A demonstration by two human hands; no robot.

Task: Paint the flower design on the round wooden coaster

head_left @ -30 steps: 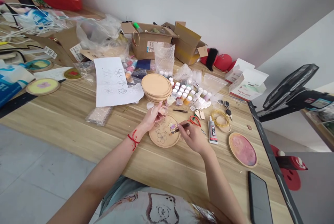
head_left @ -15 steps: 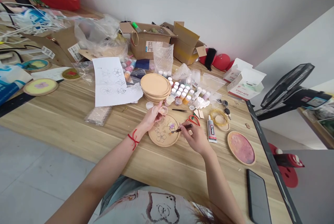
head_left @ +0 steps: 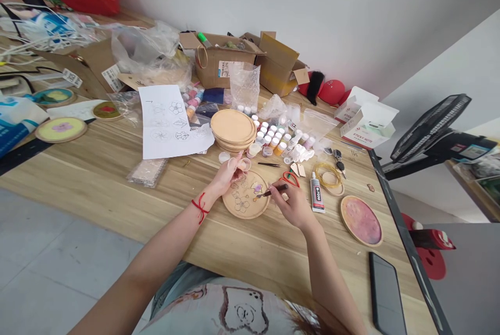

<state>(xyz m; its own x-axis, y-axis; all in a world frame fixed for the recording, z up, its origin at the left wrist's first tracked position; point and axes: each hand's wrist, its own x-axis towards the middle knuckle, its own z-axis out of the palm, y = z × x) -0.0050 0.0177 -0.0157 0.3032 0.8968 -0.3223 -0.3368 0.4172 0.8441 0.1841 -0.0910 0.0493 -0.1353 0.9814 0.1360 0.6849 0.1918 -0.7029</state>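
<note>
Several white-capped bottles (head_left: 280, 149), some orange inside; cup (head_left: 245, 165) near plate (head_left: 254, 211).

There is one round pale wooden tray with dark flower outlines (head_left: 250, 210), with one slim dark-handled tool (head_left: 279, 189) over its right edge. Right of this tray lie one white-and-black glue tube (head_left: 317, 195), one black rectangular phone (head_left: 386, 293) and one round pink-painted tray (head_left: 361, 220); well to its left, three round painted trays (head_left: 61, 129). Beyond it are three brown cardboard boxes (head_left: 211, 69), one pair of slim black tweezers (head_left: 269, 164) and over a dozen small white-capped bottles (head_left: 279, 148), too crowded to count exactly.
</note>
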